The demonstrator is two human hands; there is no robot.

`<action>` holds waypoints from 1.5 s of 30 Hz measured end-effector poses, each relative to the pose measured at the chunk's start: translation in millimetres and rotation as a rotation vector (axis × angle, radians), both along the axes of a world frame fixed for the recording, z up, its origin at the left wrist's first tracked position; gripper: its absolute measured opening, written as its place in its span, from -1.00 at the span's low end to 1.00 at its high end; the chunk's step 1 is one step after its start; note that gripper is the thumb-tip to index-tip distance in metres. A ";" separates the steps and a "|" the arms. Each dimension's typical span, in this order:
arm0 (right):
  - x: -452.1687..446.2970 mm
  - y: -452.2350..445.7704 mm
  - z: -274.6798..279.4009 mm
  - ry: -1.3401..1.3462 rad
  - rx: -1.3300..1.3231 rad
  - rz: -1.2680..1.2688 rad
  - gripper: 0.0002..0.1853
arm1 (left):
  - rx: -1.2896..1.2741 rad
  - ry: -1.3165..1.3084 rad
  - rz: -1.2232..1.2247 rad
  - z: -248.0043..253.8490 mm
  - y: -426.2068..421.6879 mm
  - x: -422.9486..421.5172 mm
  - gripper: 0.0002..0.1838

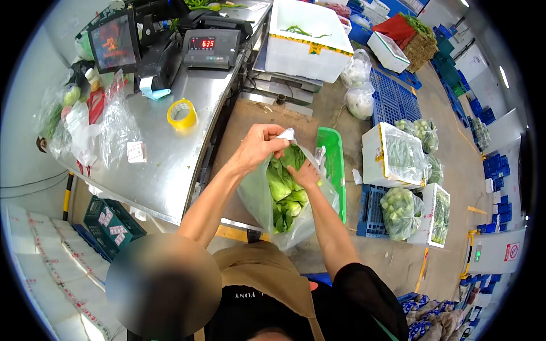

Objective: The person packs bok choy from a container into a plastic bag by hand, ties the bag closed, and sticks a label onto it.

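A clear plastic bag (254, 190) stands open in front of me with bok choy (281, 184) inside it. My left hand (261, 146) is closed in a pinch on the bag's upper rim, beside a small white scrap (286, 134) at its fingertips. Inside the bag's mouth, my right hand (306, 173) lies against the green leaves. Its thumb is apart from the fingers, whose tips are partly hidden by the leaves and plastic. Under and behind the bag is a brown board (239, 128), and a green crate (335, 170) stands to its right.
Left is a steel table (153, 182) with yellow tape (182, 115), plastic bags (119, 131), a scale display (210, 48) and a screen (114, 45). A white foam box (307, 57) stands ahead. Bagged vegetables (401, 211) and blue pallets (392, 99) are at right.
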State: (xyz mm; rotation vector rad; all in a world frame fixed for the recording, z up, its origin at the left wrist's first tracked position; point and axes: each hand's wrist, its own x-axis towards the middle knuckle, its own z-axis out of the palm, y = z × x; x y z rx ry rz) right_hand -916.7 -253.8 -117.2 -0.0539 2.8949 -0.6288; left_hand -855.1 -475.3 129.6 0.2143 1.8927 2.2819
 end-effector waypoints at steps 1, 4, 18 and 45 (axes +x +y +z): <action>4.1 -6.4 -2.5 0.001 0.061 -0.051 -0.07 | -0.012 -0.003 -0.017 0.3 -1.0 2.7 -0.79; -19.3 1.1 -2.0 -0.193 -0.246 0.175 -0.13 | -0.142 0.017 -0.071 -3.3 -4.3 10.9 -0.81; 154.2 1.4 117.0 0.441 -0.280 0.028 -0.52 | -0.538 0.264 0.159 -9.1 -13.7 23.0 -0.65; 920.9 112.1 -43.8 0.582 -0.411 -1.792 -0.70 | -0.623 0.462 -1.250 -163.0 254.0 529.3 -0.79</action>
